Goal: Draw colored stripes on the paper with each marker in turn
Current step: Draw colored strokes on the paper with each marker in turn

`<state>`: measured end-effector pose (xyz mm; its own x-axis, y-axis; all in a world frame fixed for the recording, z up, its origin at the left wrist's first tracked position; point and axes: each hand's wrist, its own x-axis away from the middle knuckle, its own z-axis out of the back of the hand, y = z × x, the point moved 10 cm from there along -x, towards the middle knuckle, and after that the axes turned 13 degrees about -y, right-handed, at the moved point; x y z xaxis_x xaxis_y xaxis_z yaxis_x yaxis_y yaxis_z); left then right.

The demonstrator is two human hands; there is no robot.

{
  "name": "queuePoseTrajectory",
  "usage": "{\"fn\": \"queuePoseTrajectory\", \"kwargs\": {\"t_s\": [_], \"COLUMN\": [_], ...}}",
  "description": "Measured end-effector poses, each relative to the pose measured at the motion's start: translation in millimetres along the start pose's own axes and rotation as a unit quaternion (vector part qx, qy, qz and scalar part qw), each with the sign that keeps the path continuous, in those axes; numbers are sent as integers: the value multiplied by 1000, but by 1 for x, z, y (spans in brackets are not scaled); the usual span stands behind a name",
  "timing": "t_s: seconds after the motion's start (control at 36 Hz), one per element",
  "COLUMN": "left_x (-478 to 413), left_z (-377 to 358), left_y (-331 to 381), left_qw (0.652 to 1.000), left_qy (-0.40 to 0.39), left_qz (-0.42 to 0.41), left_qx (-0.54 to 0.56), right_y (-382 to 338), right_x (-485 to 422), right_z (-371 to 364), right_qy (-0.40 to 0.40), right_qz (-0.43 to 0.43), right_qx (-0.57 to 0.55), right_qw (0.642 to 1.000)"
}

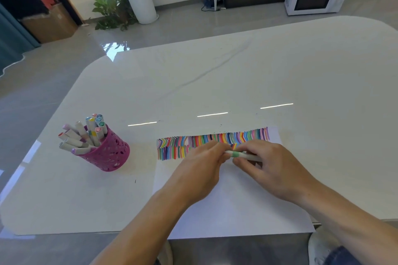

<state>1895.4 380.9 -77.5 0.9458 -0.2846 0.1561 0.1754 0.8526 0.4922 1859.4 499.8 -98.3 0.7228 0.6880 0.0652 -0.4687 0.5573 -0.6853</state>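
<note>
Fingers point(218, 149) of the left hand point(200, 172) pinch the left end of the marker point(235, 154), while the right hand point(275, 170) curls thumb and fingers round its grey barrel: both hands on the one pen. Its long axis runs almost straight across, left to right, dipping a touch toward the right, with the green band showing in the gap between the two grips. Which end carries the tip, can't tell; the left end is buried under fingertips. Both hands are knuckles up, bare forearms coming in from the near edge and converging on the marker.

It sits over the far part of the paper point(232, 206), just on the near side of the coloured stripes point(215, 139), which run along the sheet's far edge, two rows deep at the left. The white sheet lies flat on the counter point(215, 71), its near edge at the counter's near edge. Well off to the left stands a pink holder point(112, 155), upright, packed with more markers point(86, 133), caps up and fanning out leftward
</note>
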Motion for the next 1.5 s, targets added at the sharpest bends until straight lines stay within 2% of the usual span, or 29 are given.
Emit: {"fn": "queuePoseTrajectory", "kwargs": {"t_s": [0.17,0.31,0.47,1.14,1.31,1.42,1.5], "left_x": [-2,1,1,2,3,3,2], "left_z": [-3,10,9,8,16,15,12], "left_y": [0,7,5,14,-3,-9,-8], "left_qw": [1000,999,998,997,995,995,996], "left_qy": [0,33,52,61,91,90,88], "left_qz": [2,-29,-24,-35,-9,5,0], "left_qx": [-23,-13,-3,22,44,39,15], "right_y": [-1,-4,-6,-1,17,23,30], "right_x": [3,5,6,13,15,16,15], "right_z": [1,1,3,-1,14,30,33], "right_qy": [27,45,47,22,37,50,41], "right_qz": [-10,-14,-12,-53,-118,-126,-132], "right_qx": [98,116,137,175,112,79,15], "right_qw": [995,992,989,983,986,988,990]}}
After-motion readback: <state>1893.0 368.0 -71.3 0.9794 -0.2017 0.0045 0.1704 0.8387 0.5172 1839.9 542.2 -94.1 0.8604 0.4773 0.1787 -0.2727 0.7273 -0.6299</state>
